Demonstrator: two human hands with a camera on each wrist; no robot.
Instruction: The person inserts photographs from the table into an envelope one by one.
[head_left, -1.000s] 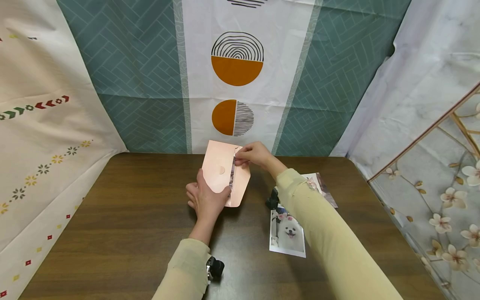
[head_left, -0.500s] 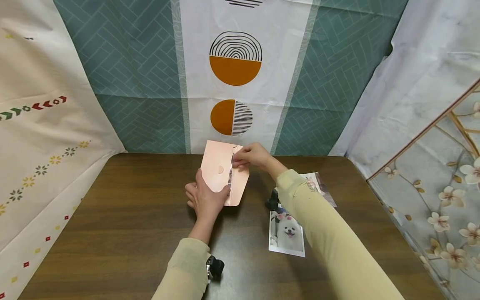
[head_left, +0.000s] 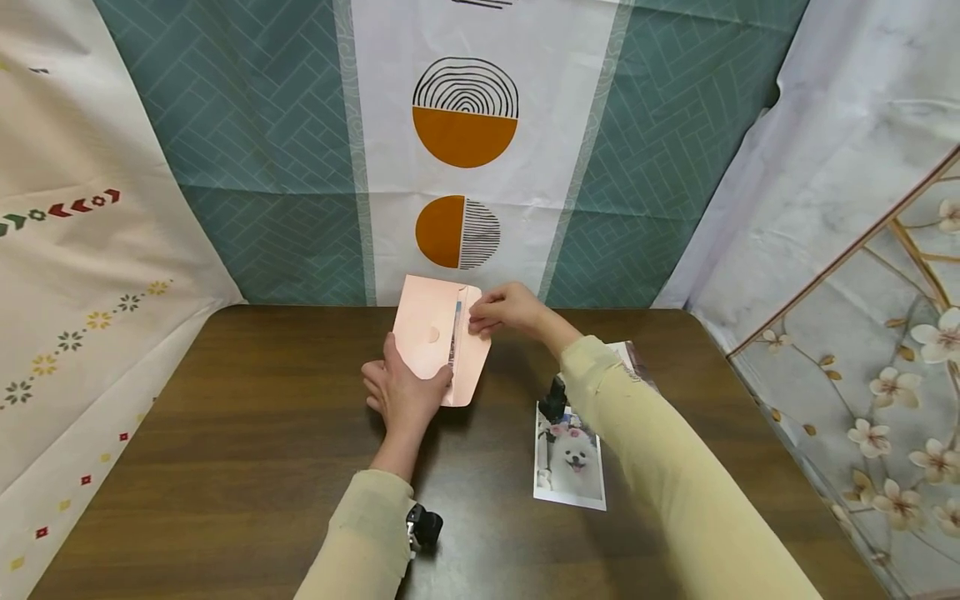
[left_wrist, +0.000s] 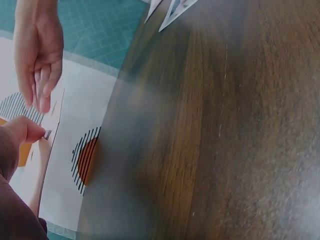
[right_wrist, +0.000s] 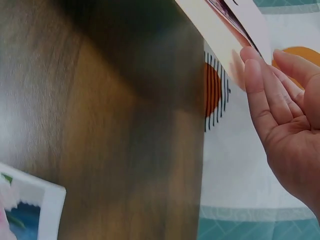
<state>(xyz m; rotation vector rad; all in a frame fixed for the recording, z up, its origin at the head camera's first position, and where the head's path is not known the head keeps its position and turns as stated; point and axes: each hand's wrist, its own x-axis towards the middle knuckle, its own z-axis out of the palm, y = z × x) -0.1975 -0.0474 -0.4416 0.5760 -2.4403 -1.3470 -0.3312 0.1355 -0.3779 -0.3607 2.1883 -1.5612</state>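
A pale pink envelope [head_left: 423,321] is held up over the far part of the table, its flap [head_left: 468,358] unfolded to the right. My left hand [head_left: 405,387] grips its lower edge, thumb in front near the opening and fingers behind. A narrow strip of a photo [head_left: 453,335] shows inside the opening. My right hand [head_left: 510,310] is at the upper part of the flap. In the right wrist view, the fingers of the right hand [right_wrist: 292,115] are fairly straight beside the envelope [right_wrist: 225,45], with the thumb apart from them.
A photo of a white dog [head_left: 572,467] lies on the brown table [head_left: 247,467], right of centre. Another photo [head_left: 628,357] lies behind the right sleeve, partly hidden. Patterned curtains [head_left: 262,167] close off the back and sides.
My right hand has shifted right, off the photo strip at the envelope's opening and over to the flap. More of the strip shows. My left hand keeps its grip on the envelope.
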